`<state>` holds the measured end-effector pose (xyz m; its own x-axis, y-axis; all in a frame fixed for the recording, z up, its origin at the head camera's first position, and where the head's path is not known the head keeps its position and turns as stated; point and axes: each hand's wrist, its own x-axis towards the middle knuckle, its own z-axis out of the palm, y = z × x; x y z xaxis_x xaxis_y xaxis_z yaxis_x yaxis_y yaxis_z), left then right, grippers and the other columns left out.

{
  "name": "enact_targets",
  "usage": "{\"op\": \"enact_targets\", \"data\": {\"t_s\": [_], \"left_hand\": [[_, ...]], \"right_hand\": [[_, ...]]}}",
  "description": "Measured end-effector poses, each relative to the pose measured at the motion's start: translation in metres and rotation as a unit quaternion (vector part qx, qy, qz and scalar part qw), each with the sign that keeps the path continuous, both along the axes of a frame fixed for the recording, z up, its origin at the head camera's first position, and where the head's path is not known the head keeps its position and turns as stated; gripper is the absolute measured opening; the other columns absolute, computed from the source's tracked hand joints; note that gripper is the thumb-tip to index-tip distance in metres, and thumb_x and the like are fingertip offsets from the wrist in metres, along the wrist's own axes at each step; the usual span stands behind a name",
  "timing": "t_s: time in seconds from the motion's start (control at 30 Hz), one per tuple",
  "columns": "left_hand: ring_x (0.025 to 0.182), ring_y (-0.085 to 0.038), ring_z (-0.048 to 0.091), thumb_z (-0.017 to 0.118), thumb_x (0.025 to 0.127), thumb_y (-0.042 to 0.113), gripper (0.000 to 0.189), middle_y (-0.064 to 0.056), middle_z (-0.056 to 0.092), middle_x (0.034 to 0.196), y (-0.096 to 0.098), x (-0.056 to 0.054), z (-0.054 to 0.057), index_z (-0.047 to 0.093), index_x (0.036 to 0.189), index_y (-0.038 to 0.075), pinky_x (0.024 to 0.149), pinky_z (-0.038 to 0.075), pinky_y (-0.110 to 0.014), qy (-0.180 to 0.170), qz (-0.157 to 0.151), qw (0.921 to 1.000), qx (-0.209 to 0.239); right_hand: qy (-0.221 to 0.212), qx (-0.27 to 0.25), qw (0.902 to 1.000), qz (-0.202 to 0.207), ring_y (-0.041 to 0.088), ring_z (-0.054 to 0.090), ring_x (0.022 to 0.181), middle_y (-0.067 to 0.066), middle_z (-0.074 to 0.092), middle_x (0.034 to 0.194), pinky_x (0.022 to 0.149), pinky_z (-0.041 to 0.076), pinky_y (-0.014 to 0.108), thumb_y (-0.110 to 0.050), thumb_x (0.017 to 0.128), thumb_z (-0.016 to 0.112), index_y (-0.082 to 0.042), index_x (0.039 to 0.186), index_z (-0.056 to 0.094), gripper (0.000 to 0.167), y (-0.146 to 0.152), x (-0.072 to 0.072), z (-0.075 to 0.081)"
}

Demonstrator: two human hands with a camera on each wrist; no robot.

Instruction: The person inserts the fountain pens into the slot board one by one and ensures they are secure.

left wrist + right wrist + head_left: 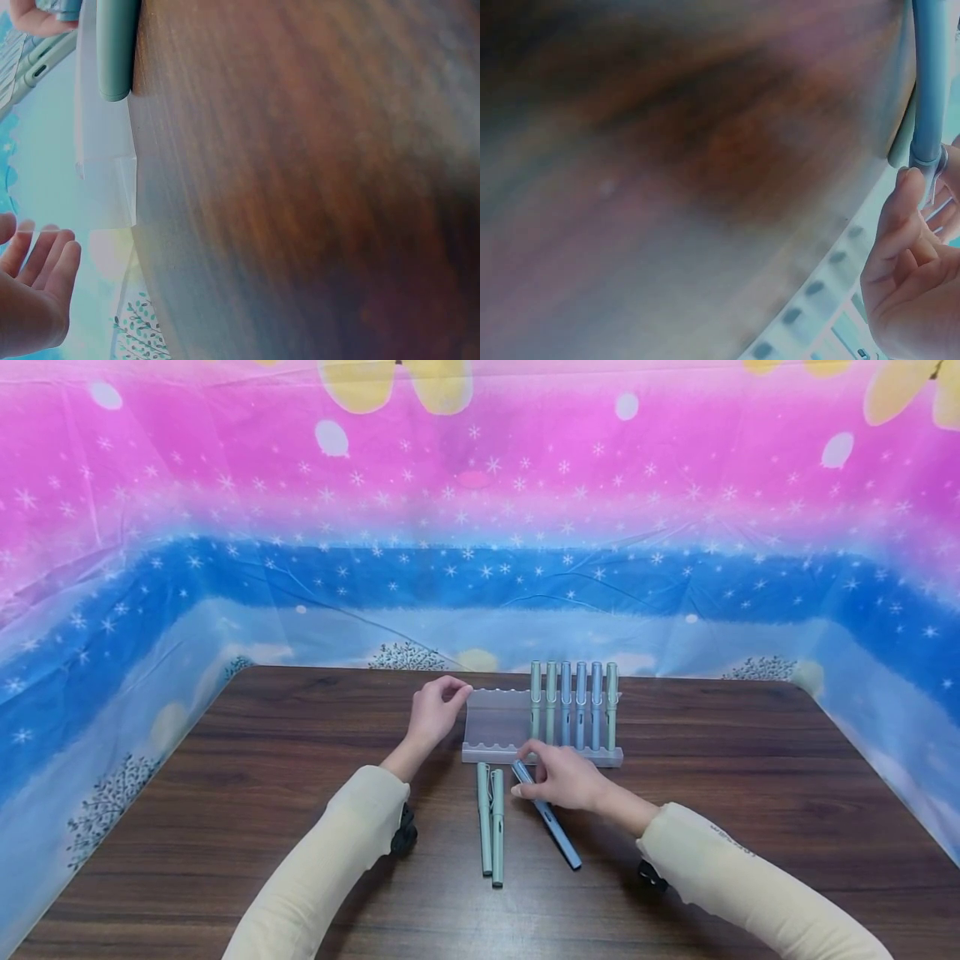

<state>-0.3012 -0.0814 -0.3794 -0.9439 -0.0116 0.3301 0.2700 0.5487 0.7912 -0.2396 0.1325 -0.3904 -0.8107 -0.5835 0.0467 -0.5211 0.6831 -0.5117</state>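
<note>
A translucent pen rack (pixel 498 720) stands on the table, with several green and blue pens (pixel 581 693) upright in its right part. At the rack's upper left corner, my left hand (pixel 437 714) pinches the edge between thumb and fingers. My right hand (pixel 566 777), in front of the rack, holds a blue pen (pixel 557 832) near its capped end; the thumb (pixel 909 187) lies against the pen in the right wrist view. Two green pens (pixel 497 835) lie side by side on the table, left of the blue one.
The dark wooden table (pixel 300 827) has its back edge just behind the rack. A pink and blue patterned cloth (pixel 465 568) hangs around the back and sides. Pale sleeves cover both forearms, with a black strap (pixel 405 828) at the left wrist.
</note>
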Motion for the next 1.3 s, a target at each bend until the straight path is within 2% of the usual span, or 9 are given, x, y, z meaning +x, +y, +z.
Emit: {"op": "enact_targets", "data": {"t_s": [0.4,0.83,1.3], "left_hand": [[0.091,-0.02,0.056,0.056,0.088,0.021,0.02,-0.008,0.063,0.095,-0.001,-0.001,-0.001,0.064,0.094,0.004,0.081,0.042,-0.035,-0.006,-0.004,1.0,0.005],[0.091,-0.02,0.056,0.056,0.087,0.021,0.019,-0.008,0.063,0.095,-0.001,-0.001,-0.001,0.064,0.094,0.004,0.081,0.042,-0.034,-0.004,-0.002,1.0,0.006],[0.091,-0.021,0.056,0.056,0.088,0.021,0.02,-0.008,0.063,0.096,0.0,0.0,-0.001,0.064,0.095,0.004,0.081,0.042,-0.035,-0.004,-0.005,1.0,0.006]], "right_hand": [[0.008,-0.051,0.9985,-0.016,0.01,0.049,0.047,-0.007,0.053,0.06,0.044,0.042,0.026,-0.031,0.08,0.065,-0.009,0.113,0.048,0.043,-0.004,-0.005,0.014],[0.074,-0.078,0.9932,-0.045,0.01,0.048,0.048,-0.007,0.052,0.06,0.044,0.04,0.027,-0.031,0.08,0.065,-0.01,0.113,0.047,0.043,0.0,-0.016,0.033],[0.114,-0.093,0.9827,-0.112,0.013,0.046,0.045,-0.003,0.052,0.063,0.041,0.038,0.029,-0.032,0.08,0.064,-0.01,0.115,0.046,0.045,-0.004,-0.029,0.052]]}}
